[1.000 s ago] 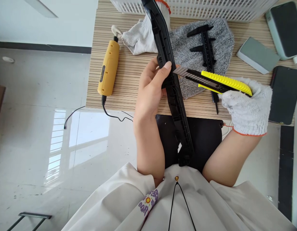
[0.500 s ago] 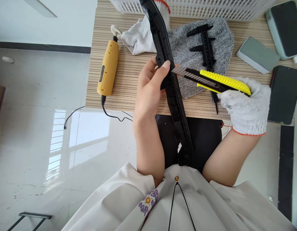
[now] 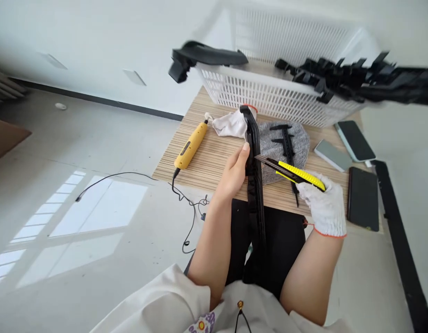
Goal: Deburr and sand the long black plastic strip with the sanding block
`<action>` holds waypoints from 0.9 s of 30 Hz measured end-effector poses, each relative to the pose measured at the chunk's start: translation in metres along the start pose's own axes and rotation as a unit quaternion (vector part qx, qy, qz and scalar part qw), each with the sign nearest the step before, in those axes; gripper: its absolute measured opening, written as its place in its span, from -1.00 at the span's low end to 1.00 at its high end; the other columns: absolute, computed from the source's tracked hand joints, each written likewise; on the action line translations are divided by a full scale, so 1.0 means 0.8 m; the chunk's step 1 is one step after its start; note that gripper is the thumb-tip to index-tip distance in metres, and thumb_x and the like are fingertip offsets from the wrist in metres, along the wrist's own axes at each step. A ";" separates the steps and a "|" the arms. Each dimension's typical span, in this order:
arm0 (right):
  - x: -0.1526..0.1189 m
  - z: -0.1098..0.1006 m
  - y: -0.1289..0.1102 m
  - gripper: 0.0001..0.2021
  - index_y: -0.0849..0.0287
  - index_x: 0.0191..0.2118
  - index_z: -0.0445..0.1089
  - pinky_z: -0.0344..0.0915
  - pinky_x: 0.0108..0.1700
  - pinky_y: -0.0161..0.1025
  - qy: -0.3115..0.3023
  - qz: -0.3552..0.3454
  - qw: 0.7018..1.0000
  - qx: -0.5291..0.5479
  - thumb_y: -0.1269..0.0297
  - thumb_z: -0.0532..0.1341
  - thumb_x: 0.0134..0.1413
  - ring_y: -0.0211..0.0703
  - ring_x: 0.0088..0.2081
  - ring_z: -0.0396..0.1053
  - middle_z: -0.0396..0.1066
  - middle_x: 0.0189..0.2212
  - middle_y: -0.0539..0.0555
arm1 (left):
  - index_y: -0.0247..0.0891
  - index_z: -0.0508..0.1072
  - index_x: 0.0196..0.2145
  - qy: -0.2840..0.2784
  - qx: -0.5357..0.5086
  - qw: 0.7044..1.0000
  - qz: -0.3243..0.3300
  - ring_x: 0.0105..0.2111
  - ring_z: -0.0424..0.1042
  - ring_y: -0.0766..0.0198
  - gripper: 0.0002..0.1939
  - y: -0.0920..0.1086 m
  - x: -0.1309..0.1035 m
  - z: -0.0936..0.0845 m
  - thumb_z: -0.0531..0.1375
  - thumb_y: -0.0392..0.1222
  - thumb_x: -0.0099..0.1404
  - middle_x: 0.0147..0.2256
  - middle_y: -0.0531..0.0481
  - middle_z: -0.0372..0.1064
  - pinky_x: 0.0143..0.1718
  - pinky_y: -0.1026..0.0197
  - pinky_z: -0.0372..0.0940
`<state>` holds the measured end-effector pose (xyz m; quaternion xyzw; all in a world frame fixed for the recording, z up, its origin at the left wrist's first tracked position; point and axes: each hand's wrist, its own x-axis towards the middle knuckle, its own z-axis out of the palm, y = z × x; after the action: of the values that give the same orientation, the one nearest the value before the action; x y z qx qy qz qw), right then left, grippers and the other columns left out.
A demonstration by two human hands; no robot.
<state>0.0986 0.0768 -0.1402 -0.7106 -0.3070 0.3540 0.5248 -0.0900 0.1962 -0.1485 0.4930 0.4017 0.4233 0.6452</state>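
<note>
Now the bare left hand has its fingers clamped on a long black part across the tabletop's near edge; the gloved right hand grips a yellow cutter, blade tip at the part. The view has lifted, revealing black pieces over the far basket.

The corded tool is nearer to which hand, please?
Left: the left hand holds the black strip right of the tool; the right hand, holding the knife, is farther right.
</note>
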 end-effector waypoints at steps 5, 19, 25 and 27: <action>0.002 0.001 0.002 -0.68 0.06 -0.22 0.60 0.20 -0.61 -0.29 -0.017 0.009 1.000 -0.006 0.26 0.43 -0.25 -0.26 -0.61 0.23 0.38 -0.61 -0.09 | -0.19 0.49 -0.37 -0.027 0.003 0.999 0.024 -0.27 0.41 0.21 -0.61 0.006 0.001 0.004 0.16 0.19 0.32 -0.36 0.03 0.46 -0.17 0.21 0.30; -0.002 0.003 -0.005 -0.63 0.18 -0.17 0.58 0.11 -0.61 -0.39 -0.011 0.031 0.999 -0.021 0.31 0.41 -0.24 -0.36 -0.62 0.17 0.36 -0.63 -0.07 | -0.24 0.40 -0.35 -0.027 -0.079 0.996 -0.038 -0.46 0.34 0.43 -0.76 0.017 -0.001 0.000 0.27 0.00 0.26 -0.43 0.11 0.38 -0.38 0.37 0.25; -0.003 0.005 -0.009 -0.67 0.13 -0.23 0.60 0.16 -0.62 -0.39 -0.023 0.017 0.999 -0.023 0.33 0.43 -0.27 -0.36 -0.61 0.19 0.38 -0.62 -0.07 | -0.24 0.37 -0.46 0.001 -0.066 0.997 -0.039 -0.54 0.32 0.39 -0.57 0.007 0.003 -0.002 0.23 0.19 0.26 -0.55 0.10 0.24 -0.51 0.34 0.26; -0.003 0.006 -0.010 -0.69 0.12 -0.24 0.61 0.16 -0.61 -0.40 -0.014 0.010 1.000 -0.014 0.34 0.42 -0.25 -0.37 -0.61 0.19 0.38 -0.62 -0.08 | -0.24 0.38 -0.46 0.025 -0.065 0.997 -0.034 -0.53 0.35 0.36 -0.57 0.003 0.004 -0.003 0.24 0.21 0.24 -0.56 0.09 0.23 -0.52 0.33 0.28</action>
<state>0.0926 0.0798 -0.1330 -0.7160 -0.3123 0.3652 0.5064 -0.0916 0.1999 -0.1472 0.4253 0.4063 0.4384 0.6796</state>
